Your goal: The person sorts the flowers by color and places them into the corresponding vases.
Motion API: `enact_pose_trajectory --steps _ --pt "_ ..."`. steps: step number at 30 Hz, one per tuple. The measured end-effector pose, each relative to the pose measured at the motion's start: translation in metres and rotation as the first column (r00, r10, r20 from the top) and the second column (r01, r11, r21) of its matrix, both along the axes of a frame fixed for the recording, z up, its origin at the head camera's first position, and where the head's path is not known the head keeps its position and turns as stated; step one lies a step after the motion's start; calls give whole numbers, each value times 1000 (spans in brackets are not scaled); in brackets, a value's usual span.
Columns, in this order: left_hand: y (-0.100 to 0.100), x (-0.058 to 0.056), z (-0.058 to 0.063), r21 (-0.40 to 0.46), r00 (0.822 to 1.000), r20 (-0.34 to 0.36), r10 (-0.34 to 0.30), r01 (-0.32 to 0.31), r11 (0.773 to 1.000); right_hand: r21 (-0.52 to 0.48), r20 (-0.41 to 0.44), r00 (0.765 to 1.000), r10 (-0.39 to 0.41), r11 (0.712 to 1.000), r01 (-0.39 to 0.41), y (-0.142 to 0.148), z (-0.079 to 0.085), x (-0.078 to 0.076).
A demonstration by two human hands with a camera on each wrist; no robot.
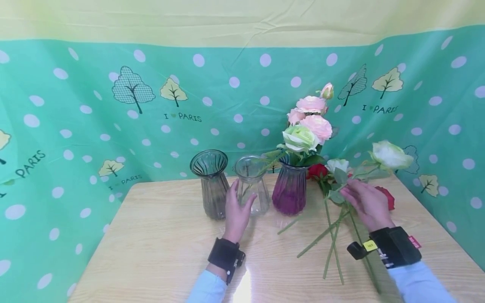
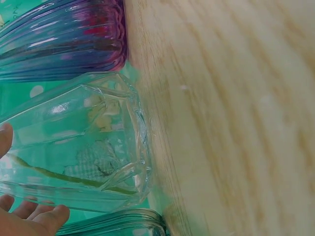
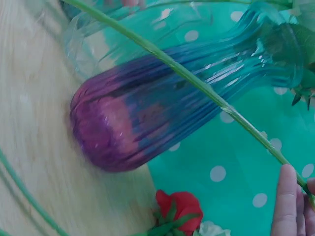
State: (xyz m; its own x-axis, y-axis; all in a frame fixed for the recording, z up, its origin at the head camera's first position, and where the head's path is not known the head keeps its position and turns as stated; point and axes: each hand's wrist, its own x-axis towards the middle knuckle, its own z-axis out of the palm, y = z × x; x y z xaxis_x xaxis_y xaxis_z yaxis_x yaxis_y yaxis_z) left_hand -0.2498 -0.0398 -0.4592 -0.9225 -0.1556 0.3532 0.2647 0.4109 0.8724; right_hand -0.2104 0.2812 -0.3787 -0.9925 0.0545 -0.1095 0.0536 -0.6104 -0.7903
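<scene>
White-green, cloth-looking rose (image 1: 392, 155) by pale wooden table's (image 1: 151, 235) far right corner; right hand (image 1: 365, 201) pinches long green stem (image 3: 224, 105). Likely light, springy: grip mid-stem. Left hand (image 1: 237, 212), digits apart, at clear flared-glass vase (image 1: 260, 201), probably slippery, fragile.

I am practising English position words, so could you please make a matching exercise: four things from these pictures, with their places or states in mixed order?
1. Grey vase
2. Clear vase
3. Purple vase
4. Right hand

A. Below the pink flowers
B. Leftmost vase in the head view
C. Pinching a green stem
D. Between two vases

Pairs: 1-B, 2-D, 3-A, 4-C
</scene>
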Motion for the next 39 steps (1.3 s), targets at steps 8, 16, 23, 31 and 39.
enact_pose_trajectory --steps 8,16,23,31,39 --pt "1 1 0 -1 1000 -6 8 -8 1000 -159 -36 985 -169 974 161 -17 13 1" --pt "1 1 0 -23 1000 -11 14 -15 1000 -362 20 951 -310 884 296 -35 28 2" --pt "0 0 -1 -26 1000 -25 15 -15 1000 -424 38 915 -402 823 379 -47 38 -1" --pt "0 -1 -1 -20 1000 -30 6 -7 1000 -453 0 906 -424 808 378 -49 42 -1" --pt "-1 -2 -2 -20 1000 -27 7 -8 1000 -433 -44 876 -480 799 417 -52 45 -1"
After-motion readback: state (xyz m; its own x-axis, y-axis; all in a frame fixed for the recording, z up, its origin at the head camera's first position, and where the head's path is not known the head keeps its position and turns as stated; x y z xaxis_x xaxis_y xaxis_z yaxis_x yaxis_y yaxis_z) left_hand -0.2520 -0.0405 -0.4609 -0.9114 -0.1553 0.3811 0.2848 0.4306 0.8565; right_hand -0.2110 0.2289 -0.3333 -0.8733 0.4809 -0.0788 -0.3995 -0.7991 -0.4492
